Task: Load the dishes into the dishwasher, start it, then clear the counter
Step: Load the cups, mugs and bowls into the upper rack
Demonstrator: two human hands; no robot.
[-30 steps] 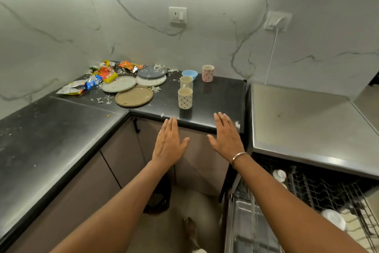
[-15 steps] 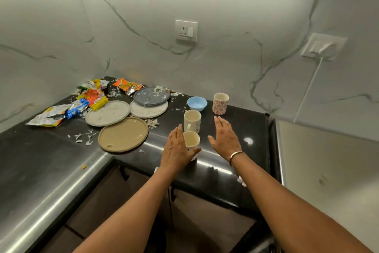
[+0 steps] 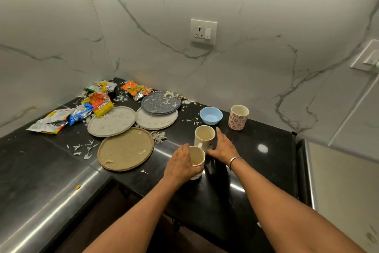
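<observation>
A white marble wall [image 3: 266, 58] with grey veins closes the corner, and a socket [image 3: 203, 31] sits on it, far above the fingers. Below it runs the black glossy counter [image 3: 256, 170], strewn with small white scraps. To the left of the fingers lies a round tan plate [image 3: 125, 148], flat. Beyond it are two pale plates [image 3: 111, 121], and a speckled blue-grey plate [image 3: 161, 102] lies partly on one of them. Crumpled snack wrappers [image 3: 100, 102] lie further left, in the corner.

The near mug [image 3: 196, 157] stands upright on the counter, its mouth up and its long axis vertical. The left hand [image 3: 180, 165] grasps it, with the fingers curled round its left side. The second mug [image 3: 204, 137] stands upright just behind it, with its handle turned toward the near mug. The right hand [image 3: 223, 148] is beside this mug on its right, with the fingers straight and released. I cannot tell if they touch it. A blue bowl [image 3: 211, 115] and a floral cup [image 3: 238, 117] stand beyond the right fingers, apart from them. A thin bracelet [image 3: 234, 159] is on the right wrist.
</observation>
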